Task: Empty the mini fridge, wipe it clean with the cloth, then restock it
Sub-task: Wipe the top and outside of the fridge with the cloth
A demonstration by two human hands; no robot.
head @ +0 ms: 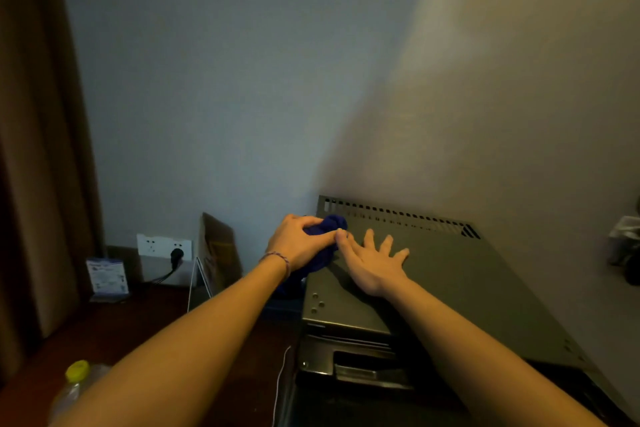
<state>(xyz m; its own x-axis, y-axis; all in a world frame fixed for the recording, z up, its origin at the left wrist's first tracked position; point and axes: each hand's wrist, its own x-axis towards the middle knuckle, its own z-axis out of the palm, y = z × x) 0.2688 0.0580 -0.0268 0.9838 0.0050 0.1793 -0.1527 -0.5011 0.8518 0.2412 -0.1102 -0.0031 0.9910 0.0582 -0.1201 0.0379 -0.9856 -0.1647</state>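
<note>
I see the blue cloth (325, 239) bunched at the left rear of the mini fridge (450, 288) top, my left hand (298, 243) curled tight around it. My right hand (372, 262) lies flat beside it, fingers spread, holding nothing.

No legible text, brand, number or sign. One printed item: a small card (106, 277) with blue print on white, standing on the desk (145, 329) at left near the wall socket (164, 246); its lines show only as blurred blue marks, no word or figure readable. The fridge (450, 288) top shows a row of vent slots and a few screw holes, with no label or logo visible. A bottle (74, 381) with a yellow cap at the lower left shows no readable label. The brown board (218, 253) leaning at the wall carries a faint yellowish patch, too dim to read.
</note>
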